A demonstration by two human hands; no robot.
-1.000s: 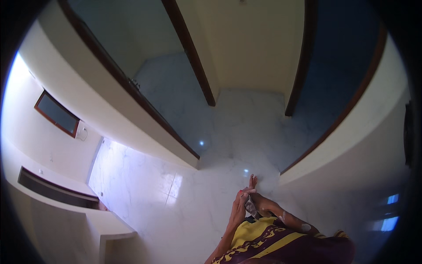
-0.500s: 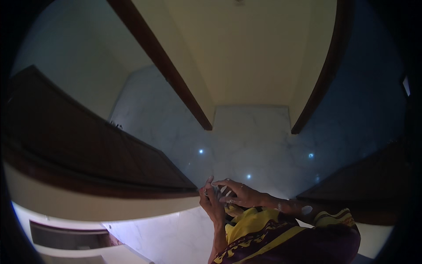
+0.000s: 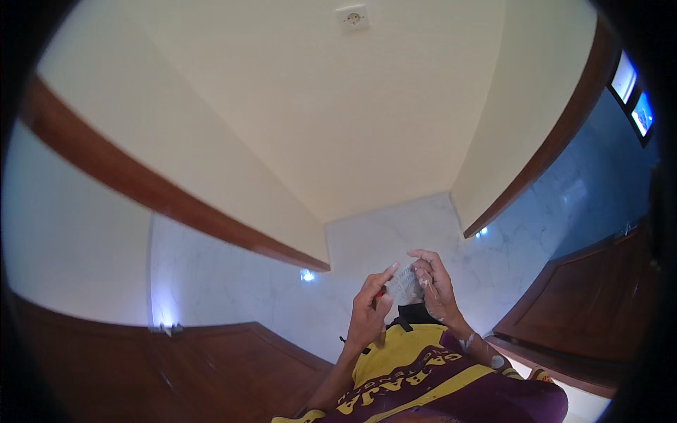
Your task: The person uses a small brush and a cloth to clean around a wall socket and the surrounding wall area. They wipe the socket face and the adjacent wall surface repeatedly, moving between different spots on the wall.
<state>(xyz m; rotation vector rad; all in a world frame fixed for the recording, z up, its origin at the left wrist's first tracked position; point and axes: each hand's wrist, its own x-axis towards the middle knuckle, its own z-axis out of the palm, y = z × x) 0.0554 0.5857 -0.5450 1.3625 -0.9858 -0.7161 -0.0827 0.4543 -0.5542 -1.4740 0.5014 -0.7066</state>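
In front of my chest, both hands meet around a whitish, partly see-through flat piece with faint marks on it; its exact kind cannot be made out. My left hand is closed on its left edge, thumb and forefinger pointing up. A small red bit shows beside those fingers. My right hand grips the other edge with bent fingers, and white smears coat its fingers and wrist. Just below the piece is a dark strap over my yellow and maroon shirt.
Brown wooden door frames stand left and right of a cream wall bearing a white socket. Wooden doors swing in at the lower left and, as another door, at the right. Pale marbled tiles cover the floor.
My view has swung, and the scene is brighter, with the wall socket and windows now showing. My hands have moved apart from their overlap, and the whitish piece between them shows more.
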